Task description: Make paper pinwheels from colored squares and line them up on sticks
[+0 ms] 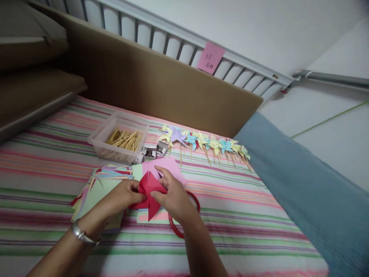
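Observation:
Both hands work a red paper square (148,192) folded into pinwheel points, held just above the striped cloth (230,215). My left hand (123,196) pinches its left side. My right hand (173,196) pinches its right edge with thumb and fingers. Under the hands lies a pile of coloured paper sheets (100,184), and a pink sheet (167,167) sits behind the red paper. Red-handled scissors (184,225) lie partly hidden beneath my right wrist.
A clear plastic tub of wooden sticks (122,140) stands behind the papers, with small boxes of pins (151,152) next to it. A row of finished paper pinwheels (204,144) lies along the back. A cardboard panel (161,84) rises behind; a blue cloth (302,192) lies right.

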Action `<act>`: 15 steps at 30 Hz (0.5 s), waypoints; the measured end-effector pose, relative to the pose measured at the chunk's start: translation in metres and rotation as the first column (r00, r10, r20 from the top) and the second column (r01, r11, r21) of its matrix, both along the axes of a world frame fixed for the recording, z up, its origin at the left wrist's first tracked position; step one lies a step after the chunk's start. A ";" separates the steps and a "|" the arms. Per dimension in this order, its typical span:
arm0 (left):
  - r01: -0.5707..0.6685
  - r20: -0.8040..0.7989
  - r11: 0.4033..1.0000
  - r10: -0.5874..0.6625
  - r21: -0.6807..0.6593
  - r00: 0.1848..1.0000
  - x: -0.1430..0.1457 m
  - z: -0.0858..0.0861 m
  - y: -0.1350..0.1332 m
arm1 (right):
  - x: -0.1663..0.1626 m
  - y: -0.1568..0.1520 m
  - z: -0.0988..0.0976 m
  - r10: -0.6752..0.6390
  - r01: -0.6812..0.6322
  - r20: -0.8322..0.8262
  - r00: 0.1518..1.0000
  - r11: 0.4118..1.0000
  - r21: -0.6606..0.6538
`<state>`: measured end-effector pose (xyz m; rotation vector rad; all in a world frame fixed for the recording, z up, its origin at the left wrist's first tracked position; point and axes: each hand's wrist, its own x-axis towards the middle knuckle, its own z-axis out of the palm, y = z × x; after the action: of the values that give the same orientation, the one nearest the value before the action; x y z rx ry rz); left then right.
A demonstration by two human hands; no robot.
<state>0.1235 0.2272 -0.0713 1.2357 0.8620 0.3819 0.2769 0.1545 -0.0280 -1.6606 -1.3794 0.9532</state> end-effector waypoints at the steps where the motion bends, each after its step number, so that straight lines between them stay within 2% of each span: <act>1: 0.014 -0.005 1.000 -0.014 0.006 1.000 0.001 0.001 -0.002 | -0.001 -0.001 -0.001 0.021 -0.021 0.013 1.000 1.000 -0.006; 9: 0.031 0.017 0.999 -0.032 0.020 0.999 0.009 0.002 -0.005 | 0.002 0.001 -0.006 0.048 -0.047 0.067 0.997 0.999 -0.020; 12: -0.047 0.083 0.999 0.048 -0.011 0.995 0.007 0.006 -0.004 | 0.005 0.005 -0.007 0.000 -0.001 -0.030 1.000 1.000 -0.018; 15: -0.136 0.198 0.984 0.157 -0.118 0.968 0.004 0.013 -0.006 | 0.007 0.009 -0.009 -0.117 0.115 -0.191 0.975 0.993 -0.022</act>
<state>0.1272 0.2213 -0.0582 1.0194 0.7863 0.5680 0.2835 0.1635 -0.0373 -1.5938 -1.1382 1.0253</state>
